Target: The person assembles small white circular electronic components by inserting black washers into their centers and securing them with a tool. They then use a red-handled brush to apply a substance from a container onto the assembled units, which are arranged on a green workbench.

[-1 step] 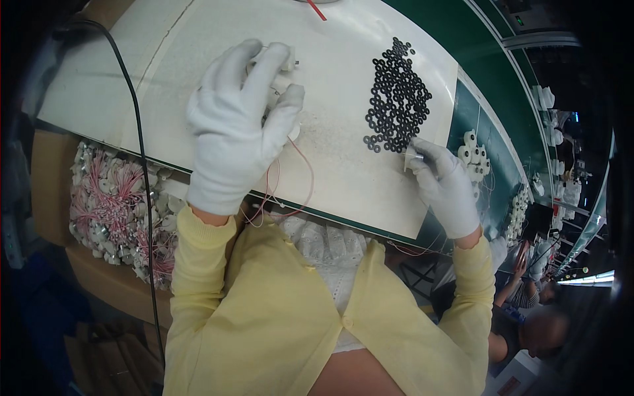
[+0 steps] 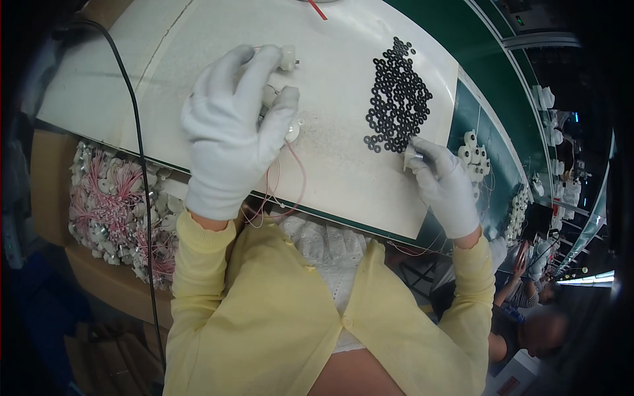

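My left hand (image 2: 231,122), in a white glove, is at the left of the white tabletop. Its thumb and fingers are apart and curve over small white wired parts. One white part (image 2: 288,58) with a short metal shaft lies by the index fingertip; another white part (image 2: 269,97) is half hidden between thumb and index finger. Below the thumb a round white piece (image 2: 292,130) shows, with pink wires hanging off the near edge. At the right, my gloved right hand (image 2: 444,185) pinches a small white part with a shiny metal face (image 2: 412,158), beside the black rings (image 2: 396,99).
A cardboard box (image 2: 53,178) at the left is full of white parts with pink wires. A black cable (image 2: 142,145) crosses in front of it. Several white spools (image 2: 473,155) stand right of the table (image 2: 343,171). Other people are at the far right.
My left hand has shifted slightly left, showing more of the white part with the shaft. The pink wire swung left with it. My right hand has not visibly moved.
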The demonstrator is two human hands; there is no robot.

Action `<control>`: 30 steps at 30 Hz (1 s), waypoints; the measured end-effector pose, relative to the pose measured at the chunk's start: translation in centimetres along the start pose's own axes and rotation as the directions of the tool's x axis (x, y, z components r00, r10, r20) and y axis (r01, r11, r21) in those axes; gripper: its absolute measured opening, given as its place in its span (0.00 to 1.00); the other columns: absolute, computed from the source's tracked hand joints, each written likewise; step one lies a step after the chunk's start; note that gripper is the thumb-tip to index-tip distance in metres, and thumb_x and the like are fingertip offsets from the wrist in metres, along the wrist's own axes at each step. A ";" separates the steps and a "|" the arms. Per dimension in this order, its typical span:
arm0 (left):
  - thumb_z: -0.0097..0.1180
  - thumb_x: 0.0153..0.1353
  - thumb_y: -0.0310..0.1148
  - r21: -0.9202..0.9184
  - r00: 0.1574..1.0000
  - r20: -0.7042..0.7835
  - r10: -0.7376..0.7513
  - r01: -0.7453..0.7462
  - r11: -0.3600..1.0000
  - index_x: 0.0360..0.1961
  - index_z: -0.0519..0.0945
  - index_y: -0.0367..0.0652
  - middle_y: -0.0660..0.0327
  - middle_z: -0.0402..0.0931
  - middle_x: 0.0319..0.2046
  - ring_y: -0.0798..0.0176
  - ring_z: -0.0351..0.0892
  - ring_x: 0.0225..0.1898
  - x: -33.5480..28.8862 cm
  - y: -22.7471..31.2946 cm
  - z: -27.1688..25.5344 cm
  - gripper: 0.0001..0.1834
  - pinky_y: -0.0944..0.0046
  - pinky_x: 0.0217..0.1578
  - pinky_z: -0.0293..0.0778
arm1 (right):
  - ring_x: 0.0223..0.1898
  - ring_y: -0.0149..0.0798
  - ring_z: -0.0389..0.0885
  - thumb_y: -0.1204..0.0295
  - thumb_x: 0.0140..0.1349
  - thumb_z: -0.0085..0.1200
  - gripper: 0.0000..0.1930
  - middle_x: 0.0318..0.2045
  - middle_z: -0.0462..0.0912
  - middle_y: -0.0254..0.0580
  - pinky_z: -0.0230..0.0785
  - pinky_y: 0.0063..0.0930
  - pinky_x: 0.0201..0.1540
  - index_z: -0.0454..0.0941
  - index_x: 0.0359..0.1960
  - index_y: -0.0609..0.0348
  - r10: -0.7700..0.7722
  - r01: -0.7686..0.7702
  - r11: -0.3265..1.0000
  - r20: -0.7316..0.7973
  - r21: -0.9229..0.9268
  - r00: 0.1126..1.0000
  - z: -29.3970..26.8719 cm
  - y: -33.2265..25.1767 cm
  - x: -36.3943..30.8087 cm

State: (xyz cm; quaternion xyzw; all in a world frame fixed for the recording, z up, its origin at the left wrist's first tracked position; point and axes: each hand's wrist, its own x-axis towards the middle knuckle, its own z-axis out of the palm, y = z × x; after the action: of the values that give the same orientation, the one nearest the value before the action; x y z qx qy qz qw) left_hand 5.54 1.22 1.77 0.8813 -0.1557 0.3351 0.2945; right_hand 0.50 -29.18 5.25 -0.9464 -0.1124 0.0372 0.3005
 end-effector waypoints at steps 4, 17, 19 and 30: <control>0.63 0.56 0.35 0.057 0.994 0.045 -0.104 0.102 0.993 0.45 0.83 0.45 0.59 0.79 0.31 0.52 0.78 0.32 -2.0 -0.3 -1.1 0.15 0.56 0.36 0.73 | 0.29 0.43 0.83 0.77 0.56 0.60 0.16 0.32 0.84 0.38 0.72 0.33 0.30 0.77 0.47 0.58 -0.306 0.281 0.892 -0.018 -0.354 0.952 0.2 0.3 0.9; 0.65 0.54 0.33 -0.060 0.929 0.369 0.027 -0.005 0.998 0.52 0.78 0.47 0.59 0.78 0.39 0.52 0.76 0.39 -3.1 -1.3 -3.1 0.22 0.54 0.41 0.69 | 0.26 0.41 0.78 0.69 0.56 0.62 0.12 0.24 0.77 0.34 0.63 0.35 0.31 0.77 0.42 0.51 -0.199 0.315 0.714 0.249 -0.626 0.948 -1.8 -3.5 0.0; 0.65 0.54 0.33 -0.038 0.936 0.346 0.058 -0.048 0.998 0.53 0.78 0.47 0.59 0.78 0.40 0.52 0.76 0.40 -3.4 -1.2 -3.3 0.24 0.54 0.41 0.69 | 0.25 0.41 0.77 0.68 0.57 0.61 0.11 0.22 0.76 0.33 0.62 0.35 0.30 0.77 0.42 0.51 -0.188 0.342 0.657 0.292 -0.672 0.938 -1.8 -4.0 -0.7; 0.68 0.51 0.36 -0.021 0.981 0.140 0.133 -0.132 0.991 0.52 0.79 0.46 0.67 0.74 0.26 0.58 0.73 0.27 -3.3 -1.5 -1.9 0.25 0.59 0.29 0.65 | 0.28 0.45 0.83 0.74 0.63 0.55 0.08 0.30 0.85 0.42 0.70 0.36 0.31 0.78 0.43 0.59 0.343 -0.354 0.928 0.108 0.117 0.933 0.5 -4.2 -4.1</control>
State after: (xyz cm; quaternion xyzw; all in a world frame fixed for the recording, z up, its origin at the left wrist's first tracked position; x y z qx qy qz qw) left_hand 2.88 3.81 0.01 0.8888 -0.2364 0.2898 0.2649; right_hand -4.34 -26.57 7.31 -0.9264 0.0474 0.1381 0.3470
